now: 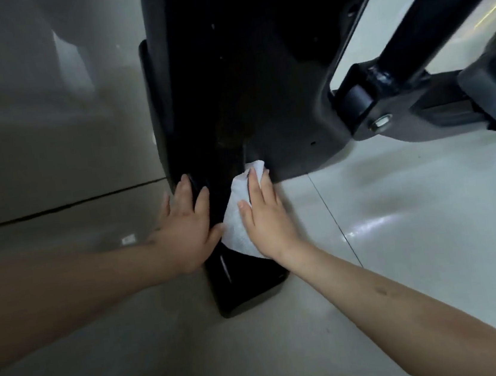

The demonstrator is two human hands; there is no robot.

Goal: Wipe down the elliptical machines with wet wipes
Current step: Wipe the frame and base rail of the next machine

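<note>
Both grips lie flat, fingers straight and a little apart, low on the base of a black elliptical machine [227,81]; neither is closed around anything.

At the left a pale wall [29,121] meets the floor [402,231], with a small white scrap [128,240] lying on the floor near the left forearm. The left grip [187,229] rests bare on the left side of the glossy black base foot [246,288], fingertips pointing up toward the housing, seemingly as a brace. Its thumb reaches right and comes just beside the edge of the wet wipe [239,229]; whether it touches is unclear.

The wet wipe is white, spread out, and pinned under the palm and fingers of the right grip [267,216]. Its long axis runs from lower left to upper right, up the foot toward the seam where the foot meets the housing, and its top corner shows past the fingertips. The right grip is the one on the wipe, so the stroke probably belongs to it. Most of the dark housing lies above and away from it, along the line of the wipe.

Further right, a black linkage arm [383,77] ends in a pivot with a silver bolt [380,122], well apart from both grips, above shiny white tiles.
</note>
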